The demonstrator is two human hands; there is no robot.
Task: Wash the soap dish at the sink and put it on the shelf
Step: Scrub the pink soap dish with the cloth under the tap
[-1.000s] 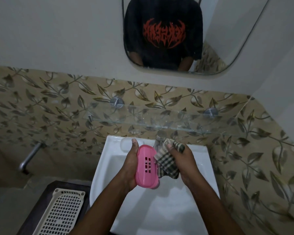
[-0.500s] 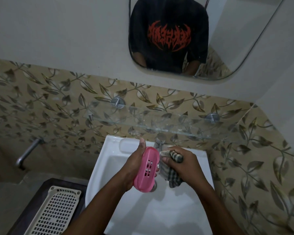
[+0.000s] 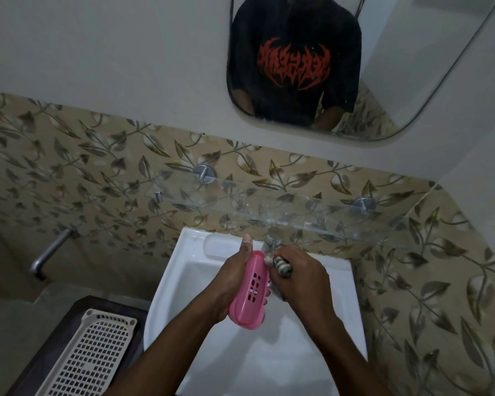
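A pink slotted soap dish [image 3: 248, 292] stands on edge over the white sink [image 3: 183, 270], its slotted bottom facing me. My left hand [image 3: 229, 281] grips it from the left, thumb up along its top end. My right hand [image 3: 300, 278] is closed on a bunched checked cloth [image 3: 282, 267] pressed against the dish's right side, mostly hidden behind the dish and my fingers. A clear glass shelf [image 3: 269, 212] runs along the wall just above the sink, held by metal mounts.
A metal tap [image 3: 270, 241] sits at the sink's back edge, under the shelf. A cream perforated plastic tray [image 3: 95, 352] lies on a dark stand at the lower left. A pipe [image 3: 50, 252] sticks out of the leaf-patterned wall on the left. A mirror [image 3: 355, 67] hangs above.
The dish has turned more edge-on. My right hand has bunched the cloth tighter and brought it in behind the dish. The view has tilted down a little.
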